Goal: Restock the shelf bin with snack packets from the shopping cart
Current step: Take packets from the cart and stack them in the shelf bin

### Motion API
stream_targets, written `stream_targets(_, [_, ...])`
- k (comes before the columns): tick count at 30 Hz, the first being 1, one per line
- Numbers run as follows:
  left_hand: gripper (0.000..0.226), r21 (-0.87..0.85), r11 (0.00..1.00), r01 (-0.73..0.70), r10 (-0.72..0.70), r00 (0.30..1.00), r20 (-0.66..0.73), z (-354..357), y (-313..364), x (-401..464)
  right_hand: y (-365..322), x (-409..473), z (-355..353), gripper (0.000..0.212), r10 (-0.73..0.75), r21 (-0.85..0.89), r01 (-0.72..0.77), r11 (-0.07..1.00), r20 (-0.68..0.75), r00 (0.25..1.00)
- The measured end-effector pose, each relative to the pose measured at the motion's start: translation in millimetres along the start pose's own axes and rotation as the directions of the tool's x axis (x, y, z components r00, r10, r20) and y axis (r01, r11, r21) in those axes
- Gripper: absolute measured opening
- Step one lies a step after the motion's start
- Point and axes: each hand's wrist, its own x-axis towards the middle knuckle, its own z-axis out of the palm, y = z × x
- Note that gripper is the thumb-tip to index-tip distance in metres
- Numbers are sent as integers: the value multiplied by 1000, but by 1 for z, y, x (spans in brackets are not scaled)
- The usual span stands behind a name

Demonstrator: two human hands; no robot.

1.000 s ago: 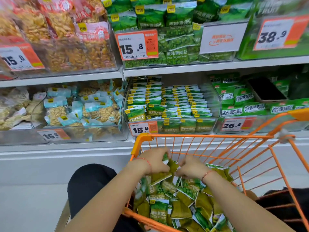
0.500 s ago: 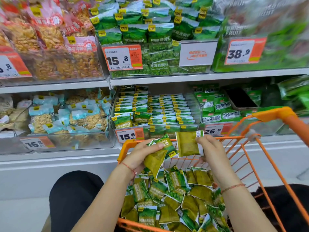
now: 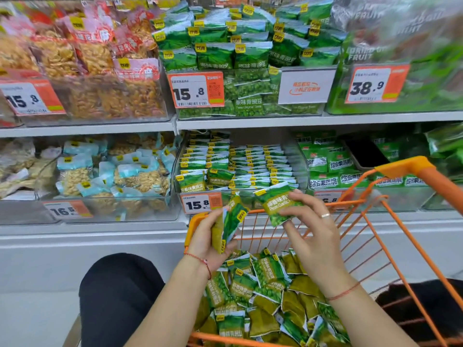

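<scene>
Left hand [image 3: 205, 240]: closed on small stack of packets [image 3: 229, 222], centre frame. Right hand [image 3: 313, 230]: fingertips pinch one packet [image 3: 276, 204]. Cart [image 3: 406, 169] lower right, stock remaining. Bin [image 3: 235, 164] centre, rows upright; I'd slot mine label-forward, same row.

Bare forearms, red string bracelet [image 3: 203, 261] on each wrist, silver ring [image 3: 325, 215] on the right hand [image 3: 313, 236], dark trousers [image 3: 117, 294].
</scene>
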Motion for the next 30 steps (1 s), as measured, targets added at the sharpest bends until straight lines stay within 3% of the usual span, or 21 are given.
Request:
stream_targets(3, [36,-151,988,17,-13,1000,28,-4,0,-1,-1,-4,5,20,-58,-8,59,998,39,998])
stream_targets(7, [41,-175,985,-12,14,1000,5,-5,-1,-1,-1,-9,8,16,-59,-14,62,998,126,990])
stream_targets(11, [36,-78,996,-34,35,999,15,0,-1,-9,-3,-14,13,17,-22,-51,34,998,224,974])
stream_targets(13, [21,-12,999,-51,50,999,-10,3,-2,-12,-4,-16,15,16,9,-49,3,999,258,966])
stream_targets(16, [20,67,994,-85,88,996,-34,5,-3,-13,-8,-18,16,15,135,7,-145,989,309,941])
stream_targets(20, [13,143,989,-41,53,995,-86,5,-5,-10,-15,-15,20,4,425,147,-494,857,341,838])
stream_targets(23, [18,177,984,-33,56,990,-128,7,-8,-7,-14,-13,25,32,561,186,-664,724,400,725])
stream_targets(26, [17,81,996,-37,52,979,-198,7,-5,-8,-7,-10,27,71,660,246,-795,554,453,600])
stream_targets(30, [20,49,998,-35,46,969,-244,0,-5,-5,3,-5,24,69,739,352,-836,421,402,541])
